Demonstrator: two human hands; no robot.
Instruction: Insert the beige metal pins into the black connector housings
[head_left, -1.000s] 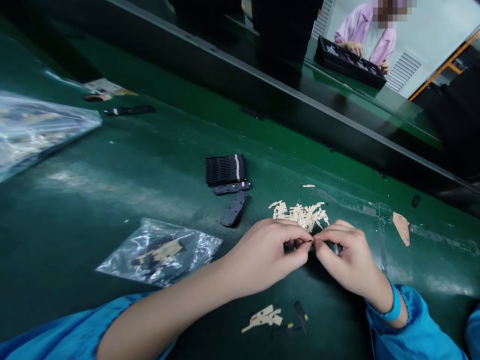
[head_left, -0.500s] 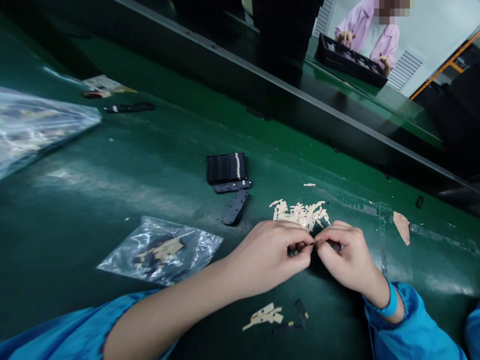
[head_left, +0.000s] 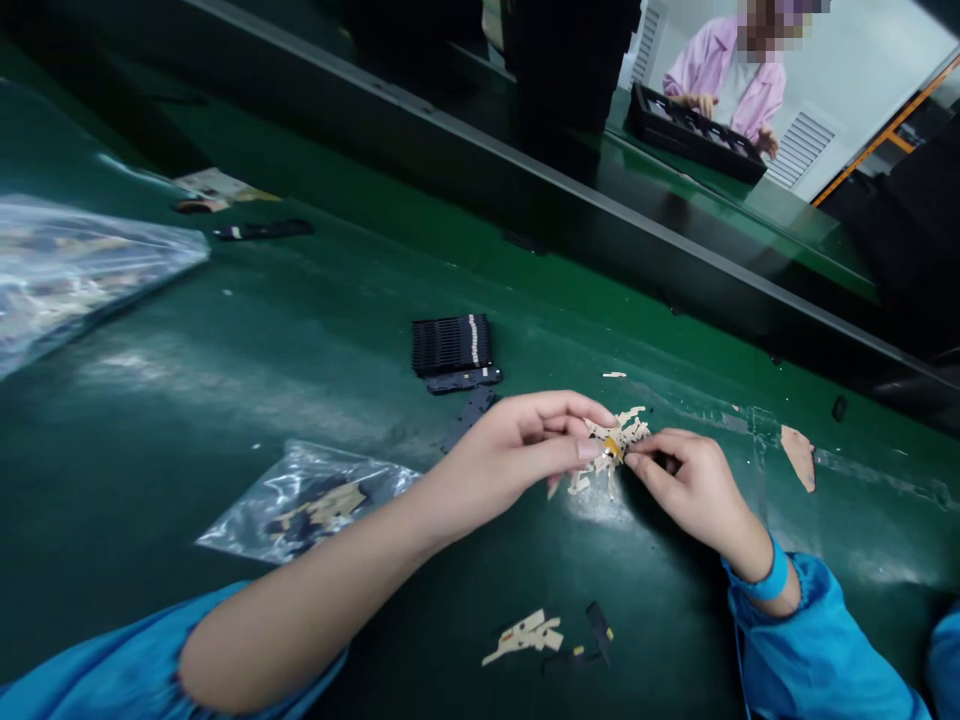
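My left hand [head_left: 525, 445] hovers at the left of a pile of cream flat pieces [head_left: 636, 425], its thumb and fingers apart. Just right of the pile, my right hand [head_left: 694, 485] has thumb and index finger pinched together; what they hold is too small to name. A small yellow-orange bit [head_left: 613, 447] shows between the two hands. Left of the pile stands a stack of black ribbed parts [head_left: 450, 345], with a dark flat part [head_left: 463, 379] against its lower edge. Another dark part [head_left: 469, 415] is partly behind my left hand.
A clear bag with pieces [head_left: 307, 505] lies left of my forearm, a larger bag [head_left: 90, 270] farther left. Cream scraps [head_left: 525, 635] and black strips [head_left: 598, 630] lie near the front. Beyond the dark ledge, a person in pink [head_left: 761, 90] has hands at a black tray [head_left: 697, 135].
My left hand has moved up and slightly left, its fingers parting from the pinch beside my right hand. The yellow-orange bit has come into sight. My right hand has shifted slightly.
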